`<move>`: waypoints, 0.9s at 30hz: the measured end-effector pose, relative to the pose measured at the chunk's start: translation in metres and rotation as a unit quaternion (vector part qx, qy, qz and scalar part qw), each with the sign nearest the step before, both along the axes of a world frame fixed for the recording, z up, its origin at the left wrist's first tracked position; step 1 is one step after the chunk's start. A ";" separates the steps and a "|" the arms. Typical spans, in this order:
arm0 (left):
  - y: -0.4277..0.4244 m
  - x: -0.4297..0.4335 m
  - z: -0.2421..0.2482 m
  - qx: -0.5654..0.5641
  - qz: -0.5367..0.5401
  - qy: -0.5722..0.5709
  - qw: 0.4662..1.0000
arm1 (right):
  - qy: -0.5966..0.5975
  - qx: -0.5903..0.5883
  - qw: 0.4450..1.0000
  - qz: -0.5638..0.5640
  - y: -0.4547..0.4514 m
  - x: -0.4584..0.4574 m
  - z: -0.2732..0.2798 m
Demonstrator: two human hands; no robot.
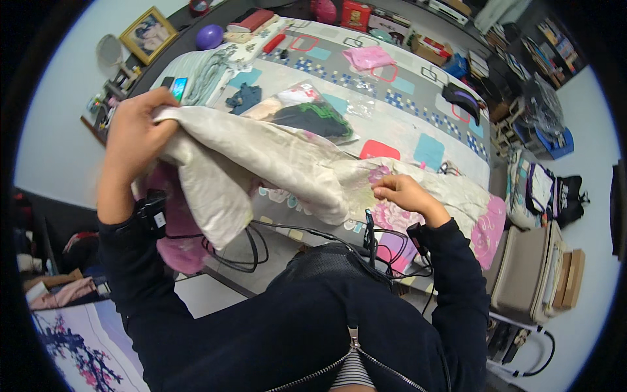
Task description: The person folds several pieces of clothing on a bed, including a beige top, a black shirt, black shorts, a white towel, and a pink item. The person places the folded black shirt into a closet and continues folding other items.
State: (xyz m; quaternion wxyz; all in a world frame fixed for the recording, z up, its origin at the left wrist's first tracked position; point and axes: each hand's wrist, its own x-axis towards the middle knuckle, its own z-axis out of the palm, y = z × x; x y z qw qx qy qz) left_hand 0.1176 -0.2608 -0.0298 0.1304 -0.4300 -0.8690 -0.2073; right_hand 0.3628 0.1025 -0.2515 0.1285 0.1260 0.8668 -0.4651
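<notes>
A cream cloth with pink floral patches (274,157) stretches across the near side of the bed, crumpled and partly lifted. My left hand (142,132) grips its left end and holds it up, so that a fold hangs below the fist. Over the cloth's right half is my right hand (399,193), its fingers bent and close together; whether they pinch any fabric is not clear. Pink fabric (183,250) hangs under the raised end, partly hidden. The cloth's pink right end (490,230) lies at the bed's right edge.
On the patterned bedsheet (406,115) lie a clear bag of clothing (313,112), a dark blue cloth (244,98), a pink cloth (368,58) and a lit phone (179,89). Black cables (254,250) loop close to my waist. A beige suitcase (524,274) stands at the right.
</notes>
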 end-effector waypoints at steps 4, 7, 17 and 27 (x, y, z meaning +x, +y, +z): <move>0.003 0.021 -0.009 -0.007 -0.117 -0.004 0.993 | 0.164 -0.093 0.982 0.026 -0.044 -0.051 0.058; 0.012 0.040 -0.015 -0.035 -0.221 0.037 0.974 | 0.263 -0.081 0.953 0.124 -0.086 -0.085 0.098; 0.015 0.026 -0.059 0.163 -0.291 0.096 0.938 | -0.023 -0.157 0.950 0.268 -0.138 -0.141 0.140; -0.054 -0.011 -0.213 0.321 0.131 -0.284 0.894 | 0.124 -0.371 0.920 -0.015 -0.146 -0.154 0.142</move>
